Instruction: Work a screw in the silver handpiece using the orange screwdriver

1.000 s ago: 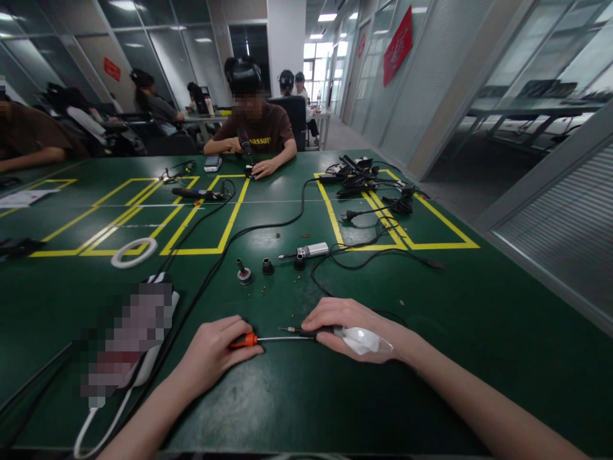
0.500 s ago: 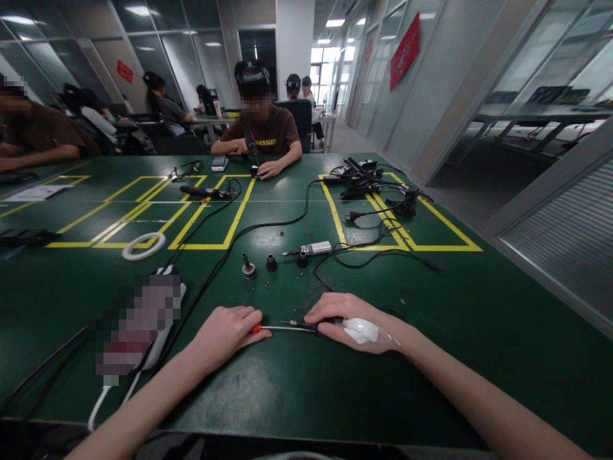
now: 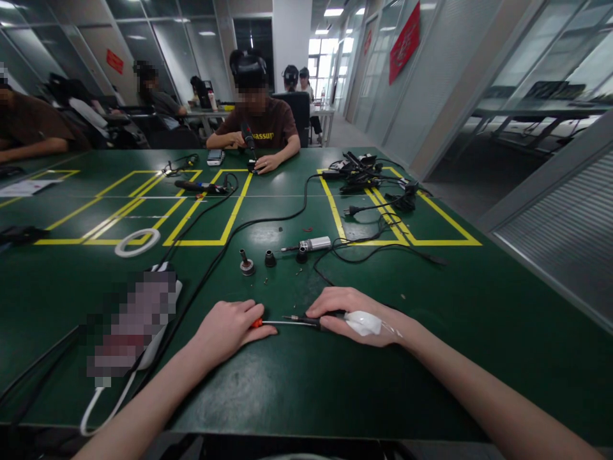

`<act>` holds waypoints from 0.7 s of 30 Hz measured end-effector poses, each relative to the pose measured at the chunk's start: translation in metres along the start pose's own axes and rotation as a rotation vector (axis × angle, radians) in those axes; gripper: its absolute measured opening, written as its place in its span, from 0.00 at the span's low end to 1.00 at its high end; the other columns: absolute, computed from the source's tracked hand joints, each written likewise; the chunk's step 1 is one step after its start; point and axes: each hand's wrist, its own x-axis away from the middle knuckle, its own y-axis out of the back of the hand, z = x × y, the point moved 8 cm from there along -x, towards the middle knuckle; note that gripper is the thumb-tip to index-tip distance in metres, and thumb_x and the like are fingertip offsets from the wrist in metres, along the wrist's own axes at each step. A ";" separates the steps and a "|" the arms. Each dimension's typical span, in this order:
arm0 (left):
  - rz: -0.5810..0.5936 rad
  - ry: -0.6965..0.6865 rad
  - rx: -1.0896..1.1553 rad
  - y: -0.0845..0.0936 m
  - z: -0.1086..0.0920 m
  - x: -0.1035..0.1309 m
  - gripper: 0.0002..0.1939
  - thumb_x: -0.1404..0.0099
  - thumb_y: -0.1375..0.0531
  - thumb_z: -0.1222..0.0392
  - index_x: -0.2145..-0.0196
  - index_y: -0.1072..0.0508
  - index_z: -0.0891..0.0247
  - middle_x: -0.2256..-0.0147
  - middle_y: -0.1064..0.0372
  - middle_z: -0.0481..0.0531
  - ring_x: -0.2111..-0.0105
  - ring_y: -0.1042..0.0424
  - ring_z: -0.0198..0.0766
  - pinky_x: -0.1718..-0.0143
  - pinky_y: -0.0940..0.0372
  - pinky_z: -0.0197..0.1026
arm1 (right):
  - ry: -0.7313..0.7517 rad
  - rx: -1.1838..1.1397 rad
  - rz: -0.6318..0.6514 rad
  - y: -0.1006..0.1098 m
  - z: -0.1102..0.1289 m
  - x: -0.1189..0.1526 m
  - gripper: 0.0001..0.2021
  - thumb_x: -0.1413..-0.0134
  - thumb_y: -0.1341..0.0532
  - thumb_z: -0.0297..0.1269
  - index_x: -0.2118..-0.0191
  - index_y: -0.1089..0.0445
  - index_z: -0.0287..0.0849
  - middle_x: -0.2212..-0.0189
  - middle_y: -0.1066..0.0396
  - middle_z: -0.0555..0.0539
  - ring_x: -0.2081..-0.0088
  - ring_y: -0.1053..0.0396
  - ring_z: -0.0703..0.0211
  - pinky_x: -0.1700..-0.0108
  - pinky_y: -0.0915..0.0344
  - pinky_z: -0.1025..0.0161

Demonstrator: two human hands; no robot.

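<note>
Screwdriver (image 3: 285,322) in left hand (image 3: 227,324), fingers curled round orange handle (image 3: 257,323); right hand (image 3: 352,311), fingers closed round black tool (image 3: 302,319)

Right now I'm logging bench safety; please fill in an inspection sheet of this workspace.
Surface: dark green tabletop marked with yellow tape outlines.
Job's things: orange-handled tool with thin metal shaft; slim black tool with metal tip.
Clutter: flat white ring, silver cylindrical tool.
Hands: left hand grips the first; right hand grips the second.
Cables: long black cable crossing; tangled black pile beyond.
Surroundings: person in brown shirt opposite.
</note>
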 end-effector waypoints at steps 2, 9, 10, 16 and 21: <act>-0.016 0.014 0.014 0.003 -0.002 0.001 0.23 0.22 0.44 0.42 0.71 0.34 0.59 0.76 0.31 0.46 0.77 0.28 0.39 0.76 0.48 0.38 | 0.006 0.000 -0.001 0.000 0.000 0.000 0.13 0.28 0.41 0.37 0.51 0.20 0.37 0.54 0.17 0.38 0.55 0.21 0.51 0.50 0.28 0.54; -0.151 0.107 0.240 0.018 0.004 0.007 0.13 0.28 0.41 0.52 0.68 0.37 0.58 0.76 0.35 0.42 0.80 0.35 0.35 0.76 0.45 0.36 | -0.012 0.012 0.001 0.000 -0.002 -0.001 0.13 0.28 0.41 0.37 0.52 0.20 0.38 0.55 0.17 0.39 0.55 0.22 0.52 0.49 0.28 0.55; -0.168 0.105 0.274 0.019 0.005 0.008 0.13 0.28 0.41 0.52 0.69 0.37 0.58 0.76 0.35 0.42 0.80 0.35 0.34 0.76 0.45 0.35 | -0.010 0.013 -0.001 0.000 -0.002 0.000 0.13 0.28 0.41 0.37 0.52 0.20 0.38 0.55 0.17 0.39 0.54 0.22 0.52 0.50 0.28 0.55; -0.239 0.065 0.373 0.020 0.011 0.010 0.18 0.27 0.37 0.49 0.71 0.35 0.60 0.76 0.36 0.42 0.79 0.36 0.32 0.75 0.45 0.34 | -0.013 0.022 0.003 -0.001 -0.002 0.000 0.12 0.29 0.41 0.36 0.52 0.20 0.38 0.55 0.17 0.39 0.54 0.21 0.51 0.49 0.28 0.54; -0.239 0.072 0.381 0.017 0.015 0.010 0.22 0.26 0.38 0.45 0.73 0.33 0.61 0.76 0.34 0.43 0.79 0.36 0.31 0.76 0.44 0.33 | 0.001 0.025 0.004 -0.002 -0.002 0.001 0.12 0.29 0.41 0.36 0.52 0.20 0.38 0.54 0.17 0.38 0.54 0.21 0.51 0.49 0.28 0.54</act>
